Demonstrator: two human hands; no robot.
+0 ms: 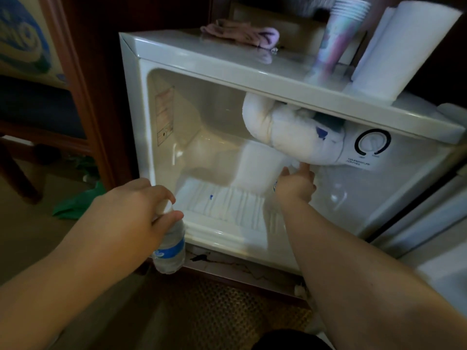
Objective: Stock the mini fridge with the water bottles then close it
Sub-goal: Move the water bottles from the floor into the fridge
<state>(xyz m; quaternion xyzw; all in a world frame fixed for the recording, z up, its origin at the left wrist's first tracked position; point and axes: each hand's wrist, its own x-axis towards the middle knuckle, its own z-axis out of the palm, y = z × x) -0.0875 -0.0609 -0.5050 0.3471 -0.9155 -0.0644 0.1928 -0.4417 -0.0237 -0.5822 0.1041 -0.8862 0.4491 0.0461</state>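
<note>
Your left hand (131,210) pinches a water bottle (170,246) by its cap, hanging upright just outside the mini fridge (192,44), likely queued for loading. Your right hand (297,184) reaches deep inside, fingers closed around a second bottle, mostly hidden, under the frosted freezer box (290,137).

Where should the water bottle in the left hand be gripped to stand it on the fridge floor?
The left hand pinches the water bottle by its cap from above, so it hangs upright outside the mini fridge. That probably suits lowering it in, but a side wrap around the ribbed body near the blue label would likely steady it better, coming from the open front, since frost bulges low on the right.
</note>
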